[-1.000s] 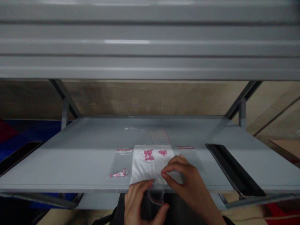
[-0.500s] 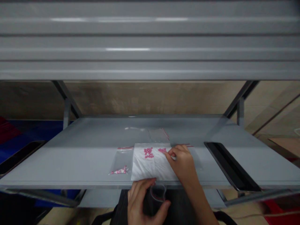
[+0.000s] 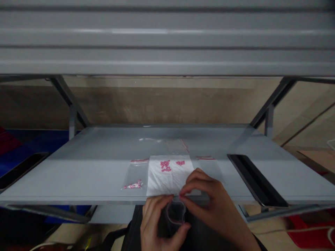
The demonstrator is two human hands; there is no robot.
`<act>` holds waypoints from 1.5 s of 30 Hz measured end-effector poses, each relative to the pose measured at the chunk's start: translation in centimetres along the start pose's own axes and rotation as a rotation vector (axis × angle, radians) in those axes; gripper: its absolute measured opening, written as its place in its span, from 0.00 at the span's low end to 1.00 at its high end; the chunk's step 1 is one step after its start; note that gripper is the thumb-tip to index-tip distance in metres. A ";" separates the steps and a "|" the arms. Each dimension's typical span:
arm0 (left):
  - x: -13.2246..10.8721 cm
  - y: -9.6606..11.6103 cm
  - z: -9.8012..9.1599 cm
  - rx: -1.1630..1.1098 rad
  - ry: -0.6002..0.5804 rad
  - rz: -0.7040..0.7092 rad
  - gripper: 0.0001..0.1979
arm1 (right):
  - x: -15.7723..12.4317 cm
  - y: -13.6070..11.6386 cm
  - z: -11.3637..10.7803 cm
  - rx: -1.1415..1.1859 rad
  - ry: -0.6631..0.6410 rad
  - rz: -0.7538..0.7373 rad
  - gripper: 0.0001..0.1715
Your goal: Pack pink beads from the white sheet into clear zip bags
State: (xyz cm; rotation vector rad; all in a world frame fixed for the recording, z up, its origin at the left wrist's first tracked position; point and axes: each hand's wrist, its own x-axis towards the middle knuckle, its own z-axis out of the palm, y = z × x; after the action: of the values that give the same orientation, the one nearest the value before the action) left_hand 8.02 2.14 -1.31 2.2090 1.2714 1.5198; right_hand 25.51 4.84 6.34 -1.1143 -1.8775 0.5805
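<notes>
My left hand (image 3: 157, 223) and right hand (image 3: 216, 205) pinch a clear zip bag (image 3: 176, 213), its long axis pointing down past the worktop (image 3: 78, 177) edge, at 6 o'clock from the white sheet (image 3: 159, 184) of pink beads (image 3: 165, 166).

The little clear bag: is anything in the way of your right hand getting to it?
No, nothing visible is in the way. The fingers of the right hand are already at the top of the small clear zip bag. The left hand holds it just below the front edge of the grey shelf.
</notes>
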 end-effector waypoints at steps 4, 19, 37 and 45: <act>0.2 1.1 -0.2 -0.085 0.013 -0.012 0.20 | -1.5 -2.2 -0.4 0.051 -0.066 -0.027 0.08; -0.6 0.4 -1.9 -0.162 0.007 0.192 0.31 | -0.3 3.8 0.5 -0.394 0.316 0.021 0.05; -1.4 0.7 -0.1 -0.182 0.172 0.057 0.28 | 4.2 6.4 2.0 -0.737 0.115 0.298 0.06; -1.2 -1.2 -1.9 -0.077 -0.026 0.234 0.33 | 4.5 6.7 2.1 -0.705 0.125 0.281 0.07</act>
State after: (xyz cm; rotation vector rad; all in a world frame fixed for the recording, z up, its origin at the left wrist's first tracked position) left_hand 5.63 1.41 -1.91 2.3870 0.9565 1.5833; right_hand 25.86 12.09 2.30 -1.8378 -1.8710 -0.0317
